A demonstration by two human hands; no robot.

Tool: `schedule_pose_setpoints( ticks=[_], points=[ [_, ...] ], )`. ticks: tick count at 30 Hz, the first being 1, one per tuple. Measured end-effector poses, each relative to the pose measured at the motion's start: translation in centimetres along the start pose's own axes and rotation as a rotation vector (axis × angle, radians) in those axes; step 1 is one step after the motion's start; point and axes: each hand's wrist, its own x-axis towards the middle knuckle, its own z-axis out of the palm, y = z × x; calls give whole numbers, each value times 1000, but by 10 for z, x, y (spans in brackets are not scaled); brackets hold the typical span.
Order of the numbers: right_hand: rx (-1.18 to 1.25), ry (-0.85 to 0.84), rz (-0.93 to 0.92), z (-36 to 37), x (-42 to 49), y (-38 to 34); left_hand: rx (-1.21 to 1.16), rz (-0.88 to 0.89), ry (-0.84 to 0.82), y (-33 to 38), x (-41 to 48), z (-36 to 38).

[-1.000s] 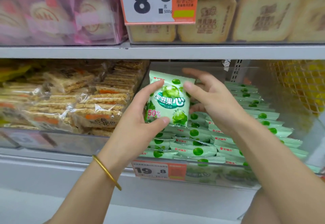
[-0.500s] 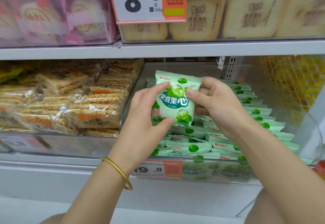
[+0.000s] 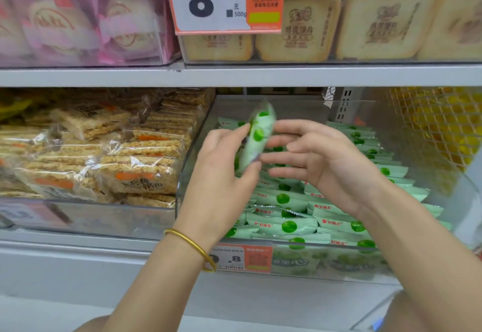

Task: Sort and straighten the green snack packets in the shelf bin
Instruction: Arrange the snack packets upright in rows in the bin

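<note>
Currently left hand [image 3: 221, 172] pinches one green packet [image 3: 257, 136] between thumb and fingers, edge-on and blurred, above the clear bin [image 3: 339, 275]. Right hand [image 3: 320, 159] sits just beside it, fingers straight and spread, gripping nothing; contact with packet unclear. Other green packets [image 3: 287, 224] lie in overlapping rows inside the bin. Gold bangle [image 3: 193, 245] on left wrist.

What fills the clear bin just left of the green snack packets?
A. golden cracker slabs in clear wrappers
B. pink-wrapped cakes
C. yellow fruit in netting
A: golden cracker slabs in clear wrappers fill the clear plastic bin left of the pale green snack packets.
</note>
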Motion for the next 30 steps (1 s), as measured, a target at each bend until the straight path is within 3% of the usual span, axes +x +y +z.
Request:
schedule_pose_setpoints(
  ticks=[4, 8, 13, 22, 27, 30],
  points=[
    [-187, 137, -111, -3, 3, 2, -359, -80, -36, 2, 0, -4],
    [-115, 111, -112, 0, 4, 3, -537, -125, -70, 2, -3, -7],
    [-108, 137, -166, 2, 4, 3, -580, -94, -174, 2, -4, -6],
    [-125, 161, -185, 1, 3, 4, -549, -118, -85, 3, -3, -2],
    [-140, 199, -160, 2, 3, 5, -650, -259, 25, 1, -2, 7],
    [1, 195, -86, 0, 6, 1, -803, -368, 3, -2, 1, 7]
  ],
)
